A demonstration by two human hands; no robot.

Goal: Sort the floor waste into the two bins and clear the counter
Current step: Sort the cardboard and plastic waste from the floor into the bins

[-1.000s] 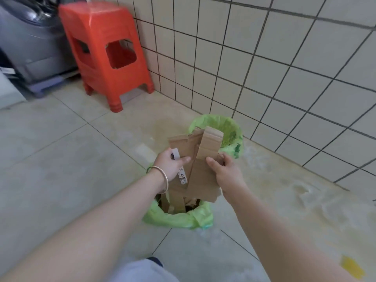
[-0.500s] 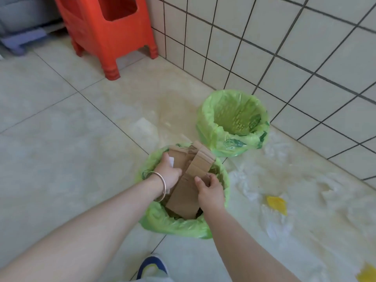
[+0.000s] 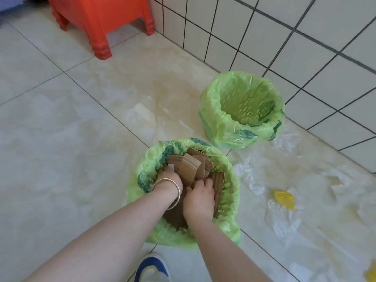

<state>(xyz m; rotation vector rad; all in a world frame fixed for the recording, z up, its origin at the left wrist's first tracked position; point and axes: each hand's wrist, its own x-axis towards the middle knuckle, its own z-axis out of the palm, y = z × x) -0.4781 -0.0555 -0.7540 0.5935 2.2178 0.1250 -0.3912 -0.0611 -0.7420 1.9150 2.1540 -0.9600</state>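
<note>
At the lower centre of the frame, both hands are pushing the folded cardboard (image 3: pixel 190 167) deeper into the near bin (image 3: pixel 230 192); a second ago it was held above the rim. The left hand (image 3: pixel 168 179) and right hand (image 3: pixel 200 197) are clamping it, fingers curled round. Meanwhile plastic scraps (image 3: pixel 282 216) are waiting at right, beside the far bin (image 3: pixel 242 106).

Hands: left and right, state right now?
Left hand: holds the cardboard, down inside the near bin.
Right hand: fingers curled on the same cardboard.
</note>
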